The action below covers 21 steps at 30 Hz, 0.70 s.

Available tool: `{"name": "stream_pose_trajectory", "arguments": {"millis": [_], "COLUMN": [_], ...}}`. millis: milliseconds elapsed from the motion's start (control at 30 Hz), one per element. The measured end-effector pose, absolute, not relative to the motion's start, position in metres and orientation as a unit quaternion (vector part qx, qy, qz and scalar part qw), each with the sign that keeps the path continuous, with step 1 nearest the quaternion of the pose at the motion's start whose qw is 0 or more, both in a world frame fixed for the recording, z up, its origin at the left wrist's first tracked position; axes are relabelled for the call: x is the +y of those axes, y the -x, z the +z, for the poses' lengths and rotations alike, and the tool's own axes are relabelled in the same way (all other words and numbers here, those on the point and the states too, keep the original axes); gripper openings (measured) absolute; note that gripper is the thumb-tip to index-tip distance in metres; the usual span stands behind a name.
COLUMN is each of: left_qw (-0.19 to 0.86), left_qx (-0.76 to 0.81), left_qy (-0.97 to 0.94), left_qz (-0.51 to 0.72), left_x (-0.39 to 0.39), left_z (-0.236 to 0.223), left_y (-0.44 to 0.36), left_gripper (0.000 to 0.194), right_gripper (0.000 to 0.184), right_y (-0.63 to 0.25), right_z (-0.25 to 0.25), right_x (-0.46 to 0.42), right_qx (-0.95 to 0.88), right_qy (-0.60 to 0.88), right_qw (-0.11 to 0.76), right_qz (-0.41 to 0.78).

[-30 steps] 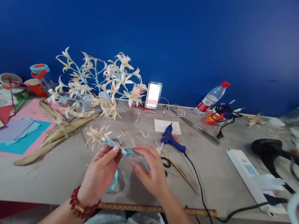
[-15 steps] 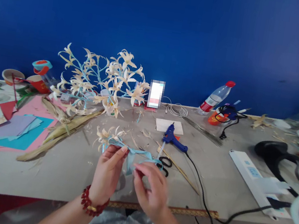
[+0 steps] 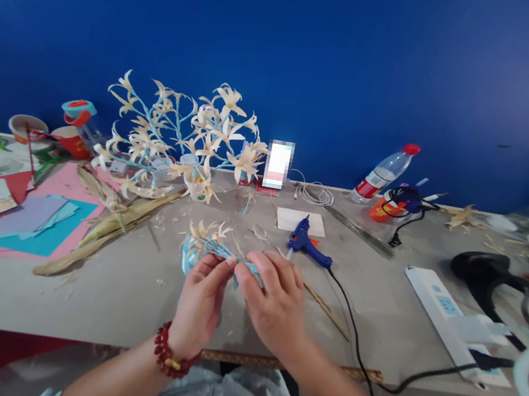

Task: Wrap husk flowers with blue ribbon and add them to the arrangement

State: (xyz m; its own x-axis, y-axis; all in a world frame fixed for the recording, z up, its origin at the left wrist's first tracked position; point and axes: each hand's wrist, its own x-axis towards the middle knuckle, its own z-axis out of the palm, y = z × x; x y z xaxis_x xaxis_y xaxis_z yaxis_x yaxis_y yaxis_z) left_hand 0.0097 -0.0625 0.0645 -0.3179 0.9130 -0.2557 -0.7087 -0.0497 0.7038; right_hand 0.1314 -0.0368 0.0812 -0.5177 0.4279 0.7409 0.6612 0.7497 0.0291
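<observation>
Flower spray [image 3: 211, 232], with cream petals, is located above the front middle of the bench [image 3: 123, 316], petals directed left and away from the person. Left hand [image 3: 198, 305] grips the blue-wrapped stems [image 3: 222, 252] between thumb and fingers, just below the petals. Right hand [image 3: 277, 301] is closed on the same stems farther right. Both hands are near each other, with fingertips separated by a short exposed section. Light-blue ribbon [image 3: 189, 258] hangs at the left side of the spray. A red bead bracelet [image 3: 167, 352] encircles the left wrist.

Behind the spray, a large arrangement of cream flowers [image 3: 228, 130] on blue stems stands near the blue wall [image 3: 291, 40]. Dried husks [image 3: 125, 229] lie to the left, partly over pink paper [image 3: 62, 181]; teal paper [image 3: 57, 238] lies on the pink sheet. To the right, a blue glue gun [image 3: 310, 245] lies beside a white card [image 3: 286, 220], its black cable [image 3: 349, 313] running toward the front edge. A white power strip [image 3: 433, 311] lies farther right. A red-capped bottle [image 3: 380, 175] is positioned near the wall.
</observation>
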Motion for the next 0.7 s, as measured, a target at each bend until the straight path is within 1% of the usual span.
{"name": "stream_pose_trajectory", "arguments": {"millis": [167, 300, 500, 600, 700], "left_qw": [0.569, 0.568, 0.543, 0.519, 0.495], "left_qx": [0.402, 0.403, 0.398, 0.389, 0.394], "left_qy": [-0.133, -0.139, -0.162, -0.195, -0.246], "left_qz": [0.705, 0.704, 0.722, 0.736, 0.734], "left_x": [-0.063, -0.065, -0.07, -0.072, -0.076], "left_z": [0.069, 0.069, 0.066, 0.068, 0.069], "left_y": [-0.011, -0.013, -0.017, -0.017, -0.015], "left_gripper": [0.018, 0.016, 0.016, 0.013, 0.007], "right_gripper": [0.012, 0.01, 0.012, 0.014, 0.016], "right_y": [-0.137, -0.139, -0.136, -0.135, -0.137], "right_z": [0.087, 0.08, 0.072, 0.076, 0.081], "right_x": [-0.036, -0.04, -0.047, -0.049, -0.05], "right_qx": [-0.871, -0.861, -0.817, -0.796, -0.792], "right_qy": [0.26, 0.257, 0.301, 0.308, 0.297], "right_qw": [0.384, 0.413, 0.484, 0.518, 0.533], "right_qz": [-0.164, -0.147, -0.087, -0.052, -0.027]}}
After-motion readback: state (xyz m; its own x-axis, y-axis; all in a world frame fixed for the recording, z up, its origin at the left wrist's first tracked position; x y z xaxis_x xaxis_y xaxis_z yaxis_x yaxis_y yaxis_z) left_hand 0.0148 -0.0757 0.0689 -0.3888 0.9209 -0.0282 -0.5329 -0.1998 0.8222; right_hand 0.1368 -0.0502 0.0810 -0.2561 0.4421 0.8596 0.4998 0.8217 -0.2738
